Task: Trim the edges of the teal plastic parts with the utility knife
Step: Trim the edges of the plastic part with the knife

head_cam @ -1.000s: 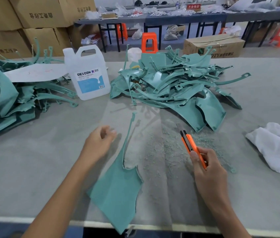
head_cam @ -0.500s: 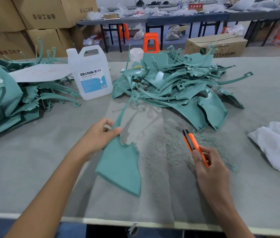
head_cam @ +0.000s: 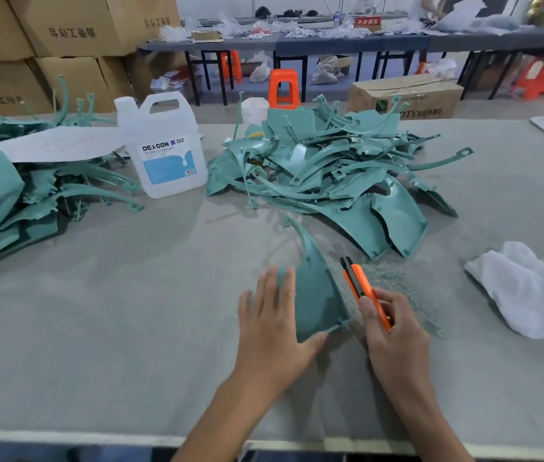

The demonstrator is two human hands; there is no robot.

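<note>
A teal plastic part (head_cam: 317, 295), a curved panel with a long thin tail pointing away from me, stands tilted on the grey table (head_cam: 130, 311) in front of me. My left hand (head_cam: 274, 325) holds it from the left, fingers spread behind the panel and thumb under its near edge. My right hand (head_cam: 394, 335) grips an orange utility knife (head_cam: 364, 288) just right of the part, its black tip pointing away and close to the part's right edge. A large pile of teal parts (head_cam: 330, 168) lies beyond.
A second heap of teal parts (head_cam: 14, 195) with a white sheet on top fills the left side. A white DEXCON jug (head_cam: 164, 145) stands between the piles. A white cloth (head_cam: 530, 288) lies at the right. Teal shavings (head_cam: 397, 281) litter the table by the knife.
My left hand has picked the part up, turned it over and brought it right, next to the knife. The grip changed from a pinch on the tail to a hold on the panel.
</note>
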